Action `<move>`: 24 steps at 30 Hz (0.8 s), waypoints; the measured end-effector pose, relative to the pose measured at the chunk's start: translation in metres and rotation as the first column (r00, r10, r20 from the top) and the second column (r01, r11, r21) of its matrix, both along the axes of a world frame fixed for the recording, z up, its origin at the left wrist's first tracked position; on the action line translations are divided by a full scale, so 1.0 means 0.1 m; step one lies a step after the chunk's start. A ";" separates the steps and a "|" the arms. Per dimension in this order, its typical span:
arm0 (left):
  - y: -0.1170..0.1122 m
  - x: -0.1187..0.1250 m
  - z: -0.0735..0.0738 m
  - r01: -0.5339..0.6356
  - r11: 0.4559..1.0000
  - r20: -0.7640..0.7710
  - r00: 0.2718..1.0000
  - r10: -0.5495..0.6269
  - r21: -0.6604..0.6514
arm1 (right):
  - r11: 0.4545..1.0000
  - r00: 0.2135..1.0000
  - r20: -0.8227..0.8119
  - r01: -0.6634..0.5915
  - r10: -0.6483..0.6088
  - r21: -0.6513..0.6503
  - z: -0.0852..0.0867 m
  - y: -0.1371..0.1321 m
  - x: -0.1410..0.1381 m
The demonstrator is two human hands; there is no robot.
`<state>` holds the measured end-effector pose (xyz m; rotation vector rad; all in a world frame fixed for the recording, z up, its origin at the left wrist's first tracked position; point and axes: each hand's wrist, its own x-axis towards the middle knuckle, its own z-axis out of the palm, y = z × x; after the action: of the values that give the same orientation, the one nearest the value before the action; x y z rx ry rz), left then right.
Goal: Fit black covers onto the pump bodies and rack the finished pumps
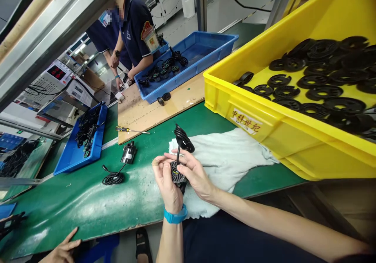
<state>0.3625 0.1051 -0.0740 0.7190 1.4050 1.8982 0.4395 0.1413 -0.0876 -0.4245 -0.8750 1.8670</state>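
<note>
- Two hands hold one small black pump with a slotted round end, above a white cloth
- Left hand: closed, gripping the pump from below; right hand: closed on its face
- Coiled black cable stands up from the pump
- Second pump lies on the green bench mat — near a yellow-handled screwdriver
- Yellow crate, right of the hands, holds black ring parts

Left hand, right hand: black pump, coiled cable | white cloth beneath | yellow crate beyond
</note>
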 end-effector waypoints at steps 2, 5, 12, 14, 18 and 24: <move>-0.02 0.00 -0.01 -0.001 1.000 -0.017 1.000 0.001 0.001 | 1.000 1.000 0.004 -0.004 0.004 0.009 -0.01 0.01 0.00; -0.04 -0.01 0.00 0.083 0.997 0.014 0.996 -0.083 0.003 | 1.000 1.000 0.016 0.003 -0.003 0.025 0.00 0.03 0.00; -0.04 -0.02 0.05 0.184 0.983 0.004 0.983 -0.184 -0.005 | 0.993 0.992 0.086 0.084 -0.091 0.078 -0.02 0.06 0.00; -0.02 -0.02 0.03 0.168 0.986 0.016 0.986 -0.168 -0.006 | 0.993 0.993 0.067 0.096 -0.100 0.062 -0.05 0.05 -0.02; 0.00 -0.02 -0.01 0.133 0.991 0.020 0.991 -0.133 0.004 | 0.992 0.992 0.063 0.109 -0.113 0.058 -0.07 0.02 -0.06; -0.04 -0.10 -0.04 0.210 0.977 -0.070 0.976 -0.208 0.034 | 0.986 0.984 0.120 0.119 -0.132 0.113 -0.01 0.05 -0.07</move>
<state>0.3528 0.1012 -0.0784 0.9205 1.2787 1.7574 0.4328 0.1460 -0.0881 -0.5260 -1.0045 1.6843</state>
